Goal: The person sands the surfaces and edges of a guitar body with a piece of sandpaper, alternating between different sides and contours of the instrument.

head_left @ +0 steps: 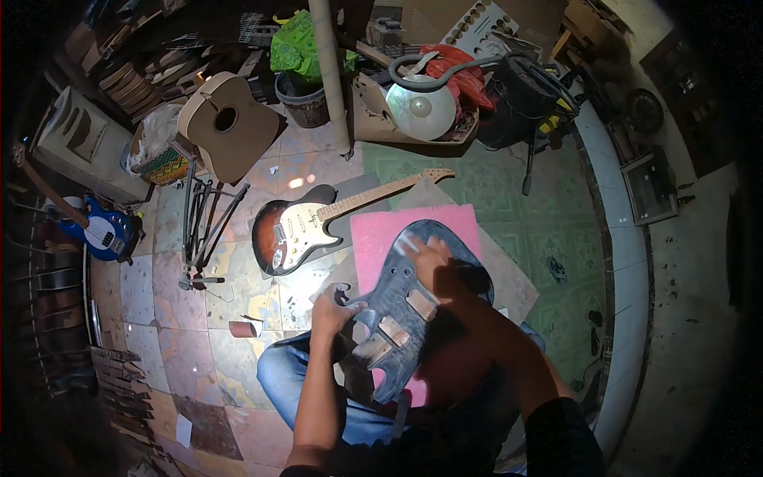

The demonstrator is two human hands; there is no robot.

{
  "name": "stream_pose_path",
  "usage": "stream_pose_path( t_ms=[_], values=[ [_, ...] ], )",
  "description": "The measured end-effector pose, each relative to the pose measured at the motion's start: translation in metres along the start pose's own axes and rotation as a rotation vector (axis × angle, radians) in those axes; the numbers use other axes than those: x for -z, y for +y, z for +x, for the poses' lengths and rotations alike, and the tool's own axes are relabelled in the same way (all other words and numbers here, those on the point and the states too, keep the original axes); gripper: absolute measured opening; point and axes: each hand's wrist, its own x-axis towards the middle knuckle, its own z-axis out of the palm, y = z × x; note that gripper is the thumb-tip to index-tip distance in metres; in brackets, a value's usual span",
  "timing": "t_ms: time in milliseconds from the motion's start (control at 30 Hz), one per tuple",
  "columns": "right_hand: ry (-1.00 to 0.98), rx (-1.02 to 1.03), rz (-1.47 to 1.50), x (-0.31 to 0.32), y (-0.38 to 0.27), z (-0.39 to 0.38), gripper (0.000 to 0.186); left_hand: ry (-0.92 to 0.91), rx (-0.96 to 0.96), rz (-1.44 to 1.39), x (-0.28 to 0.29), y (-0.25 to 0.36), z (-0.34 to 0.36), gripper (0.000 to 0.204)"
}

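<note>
An unfinished electric guitar body (387, 295), dark grey with bare wood showing in its routed cavities, lies tilted over my lap and a pink foam sheet (369, 230). My left hand (332, 310) grips its edge by a horn on the left, fingers curled round it. On the wide, rounded end my right hand (431, 261) presses against the face of the body. Those fingertips are smeared by motion, and whatever may be under them is hidden. Left of the foam rests a finished sunburst electric guitar (298, 230) with a cream pickguard.
A brown curled roll (245, 327) lies on the tiles by my left knee. Beyond are a folded metal stand (208, 222), an acoustic guitar body (226, 123), a bucket (302, 103) and a cardboard box (373, 119). A blue guitar (103, 230) stands far left.
</note>
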Motion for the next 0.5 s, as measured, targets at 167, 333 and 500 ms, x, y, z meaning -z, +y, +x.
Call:
stream_pose_path(
  t_ms=[167, 333, 500],
  values=[
    [-0.01, -0.049, 0.047, -0.009, -0.03, -0.009, 0.056, 0.019, -0.028, 0.026, 0.001, -0.003, -0.001, 0.071],
    [-0.021, 0.13, 0.126, -0.002, -0.017, -0.011, 0.059, 0.003, 0.0, 0.002, 0.006, 0.005, -0.004, 0.071],
    [0.144, -0.222, 0.021, 0.002, 0.005, 0.01, 0.054, -0.004, -0.004, 0.016, 0.003, 0.009, -0.002, 0.071]
  ],
)
